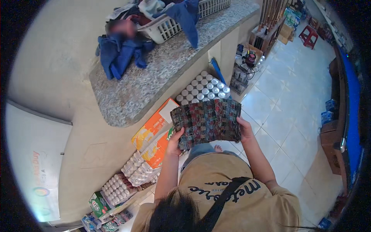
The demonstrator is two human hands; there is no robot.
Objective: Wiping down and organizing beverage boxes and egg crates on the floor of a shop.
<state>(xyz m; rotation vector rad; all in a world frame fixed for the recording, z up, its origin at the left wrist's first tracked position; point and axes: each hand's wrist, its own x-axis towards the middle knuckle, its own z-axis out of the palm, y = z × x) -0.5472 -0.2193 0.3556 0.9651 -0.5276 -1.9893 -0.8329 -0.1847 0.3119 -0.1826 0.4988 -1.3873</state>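
Observation:
My left hand point(175, 142) and my right hand point(245, 129) grip opposite ends of a dark woven cloth mat point(206, 123). Red, green and grey patches show across its rough, loose-threaded weave. I hold it spread out in front of my body, above the floor, and it bends slightly between my hands. Its far edge covers part of a pack of cans point(200, 88) behind it. My fingers under the mat are hidden; the thumbs lie at its two sides.
A speckled stone counter point(162, 78) carries a white plastic basket point(165, 30) of clothes and a blue cloth point(118, 56). Below stand an orange carton point(150, 133) and wrapped can packs point(139, 169). A red stool point(309, 37) stands on the tiled floor point(281, 116). A blue-topped table point(352, 101) is at right.

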